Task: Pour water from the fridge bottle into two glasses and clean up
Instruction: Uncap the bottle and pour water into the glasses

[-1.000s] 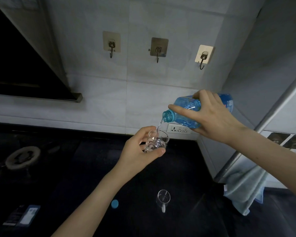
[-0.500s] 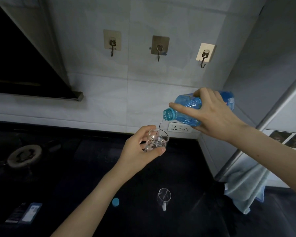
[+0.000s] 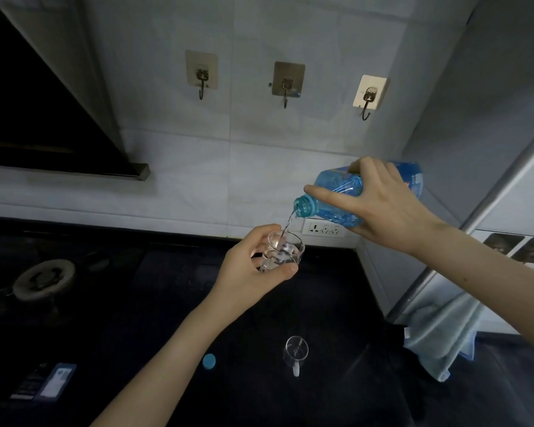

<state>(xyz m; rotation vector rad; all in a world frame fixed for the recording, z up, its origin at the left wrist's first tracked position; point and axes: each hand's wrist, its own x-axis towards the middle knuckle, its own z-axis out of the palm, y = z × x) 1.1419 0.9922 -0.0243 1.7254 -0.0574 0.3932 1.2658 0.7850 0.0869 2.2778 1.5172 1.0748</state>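
Black, dull countertop (image 3: 167,303) is recorded across the lower view. At far left, one round gas burner (image 3: 43,277) is set into it; nearer the front edge, one flat dark packet with a pale label (image 3: 48,382) is laid. One small round blue cap (image 3: 209,360) lies flat on the counter, near the forearm. One left hand (image 3: 247,272) is raised above the counter, its fingers and thumb curled round one clear, cylindrical glass (image 3: 282,251), held upright and partly filled. One second clear glass with a handle (image 3: 296,352) stands on the counter below, apart from the cap. Three square adhesive metal hooks (image 3: 287,81) are fixed in a row on the pale tiled wall, with one white socket strip (image 3: 322,228) beneath. One translucent blue plastic bottle (image 3: 336,195) is tilted mouth-down, a thin stream falling into the held glass; it is gripped round its body by one right hand (image 3: 386,208). One pale blue cloth (image 3: 441,337) hangs at right.
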